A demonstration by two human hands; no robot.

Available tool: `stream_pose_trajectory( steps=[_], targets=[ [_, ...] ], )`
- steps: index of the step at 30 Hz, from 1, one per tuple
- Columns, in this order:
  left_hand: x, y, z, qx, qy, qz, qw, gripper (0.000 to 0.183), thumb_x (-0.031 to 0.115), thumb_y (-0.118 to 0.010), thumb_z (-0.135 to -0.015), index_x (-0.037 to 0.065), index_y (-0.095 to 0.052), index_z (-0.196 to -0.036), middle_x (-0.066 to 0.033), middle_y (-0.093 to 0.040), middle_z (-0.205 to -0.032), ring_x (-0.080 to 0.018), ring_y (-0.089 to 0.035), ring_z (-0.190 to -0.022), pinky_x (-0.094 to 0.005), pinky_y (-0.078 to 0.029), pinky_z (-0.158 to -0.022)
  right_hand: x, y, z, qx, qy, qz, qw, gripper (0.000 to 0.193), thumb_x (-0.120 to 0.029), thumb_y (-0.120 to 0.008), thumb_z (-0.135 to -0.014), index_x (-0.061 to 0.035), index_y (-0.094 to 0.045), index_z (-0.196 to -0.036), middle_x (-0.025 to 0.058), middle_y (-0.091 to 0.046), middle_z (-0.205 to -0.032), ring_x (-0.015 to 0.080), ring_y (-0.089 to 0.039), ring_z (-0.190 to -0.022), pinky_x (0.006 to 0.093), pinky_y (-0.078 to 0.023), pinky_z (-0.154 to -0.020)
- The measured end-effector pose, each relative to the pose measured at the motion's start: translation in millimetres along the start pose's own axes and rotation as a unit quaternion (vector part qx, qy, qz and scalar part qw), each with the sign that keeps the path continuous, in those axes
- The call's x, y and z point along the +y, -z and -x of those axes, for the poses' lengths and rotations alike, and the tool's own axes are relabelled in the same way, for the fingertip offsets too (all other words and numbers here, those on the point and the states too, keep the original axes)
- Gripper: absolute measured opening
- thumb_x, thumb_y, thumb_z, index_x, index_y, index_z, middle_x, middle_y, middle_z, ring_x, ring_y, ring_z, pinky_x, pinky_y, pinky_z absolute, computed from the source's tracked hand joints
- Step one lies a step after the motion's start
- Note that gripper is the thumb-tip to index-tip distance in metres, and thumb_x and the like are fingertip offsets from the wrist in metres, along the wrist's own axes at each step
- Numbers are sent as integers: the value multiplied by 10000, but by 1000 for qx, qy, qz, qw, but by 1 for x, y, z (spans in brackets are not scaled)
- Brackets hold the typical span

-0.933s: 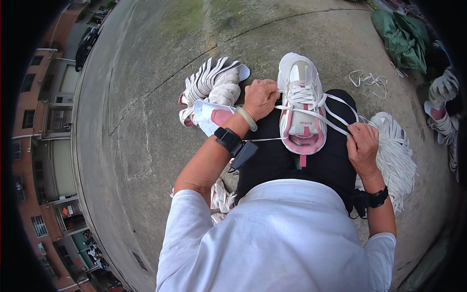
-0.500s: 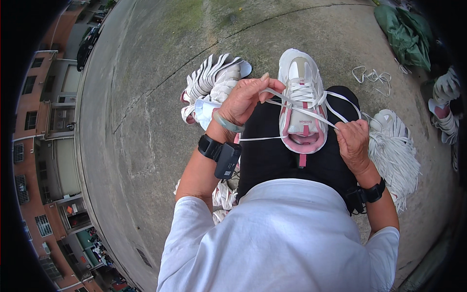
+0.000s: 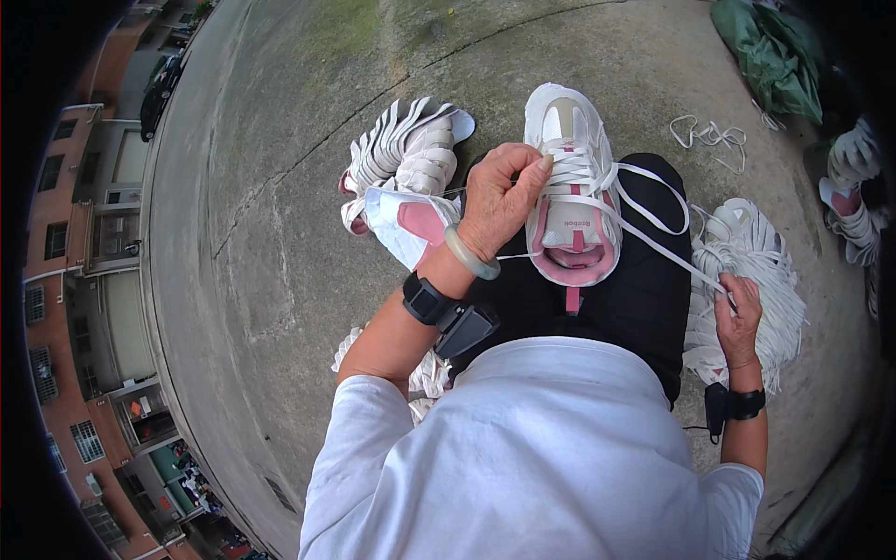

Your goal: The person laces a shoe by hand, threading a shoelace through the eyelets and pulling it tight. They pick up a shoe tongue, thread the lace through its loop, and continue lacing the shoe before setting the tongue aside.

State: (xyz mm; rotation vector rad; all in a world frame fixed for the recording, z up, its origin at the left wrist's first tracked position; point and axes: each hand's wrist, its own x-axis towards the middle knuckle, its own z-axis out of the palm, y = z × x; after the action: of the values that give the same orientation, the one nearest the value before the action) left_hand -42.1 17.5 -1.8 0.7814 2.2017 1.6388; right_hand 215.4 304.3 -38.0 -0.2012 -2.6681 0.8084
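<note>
A white and beige sneaker (image 3: 571,229) with a pink lining rests on my lap, its toe pointing away from me. My left hand (image 3: 504,194) is closed at the left edge of its lacing, thumb and fingers pinching the white shoelace there; the fingertips are partly hidden. Out to the right, my right hand (image 3: 739,317) grips the other stretch of the shoelace (image 3: 667,250), pulled tight and slanting down from the shoe. A loose loop of lace lies over my right thigh.
Stacked white shoe parts (image 3: 425,154) and a pink-and-white piece (image 3: 415,224) lie left of my knee. A big bundle of white laces (image 3: 770,280) is beside my right hand. Farther right are a loose lace (image 3: 709,135), a green sack (image 3: 775,65) and more shoe parts (image 3: 851,159).
My right hand has moved right and down, drawing the shoelace out long. My left hand has shifted right and slightly down, against the shoe's lacing.
</note>
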Motion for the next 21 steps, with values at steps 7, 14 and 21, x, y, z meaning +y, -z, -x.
stream_pose_trajectory(
  steps=[7, 14, 21],
  targets=[
    [24, -35, 4, 4, -221, -254, 941, 92, 105, -638, -723, 29, -655, -772, -136, -604, -989, -336, -528, -946, -416, -403, -805, -96, -48, -92, -11, 121, -134, 983, 556, -171, -682, -613, -16, -479, -1107, 156, -540, -1043, 319, -546, -897, 395, -412, -787],
    [23, -42, 9, 22, -203, -368, 907, 118, 97, -629, -652, 38, -653, -752, -125, -583, -1050, -343, -501, -1002, -441, -385, -831, -117, -90, -113, 2, 116, -64, 991, 545, -209, -675, -653, -8, -465, -1113, 165, -520, -931, 313, -564, -852, 404, -462, -714],
    [21, -48, 12, 51, -200, -337, 919, 162, 78, -665, -605, 69, -638, -765, -117, -581, -1058, -343, -502, -1020, -430, -392, -834, -112, -95, -112, -29, 21, -109, 993, 294, -99, -529, -723, 5, -510, -998, 181, -538, -803, 368, -569, -749, 433, -475, -659]
  ],
)
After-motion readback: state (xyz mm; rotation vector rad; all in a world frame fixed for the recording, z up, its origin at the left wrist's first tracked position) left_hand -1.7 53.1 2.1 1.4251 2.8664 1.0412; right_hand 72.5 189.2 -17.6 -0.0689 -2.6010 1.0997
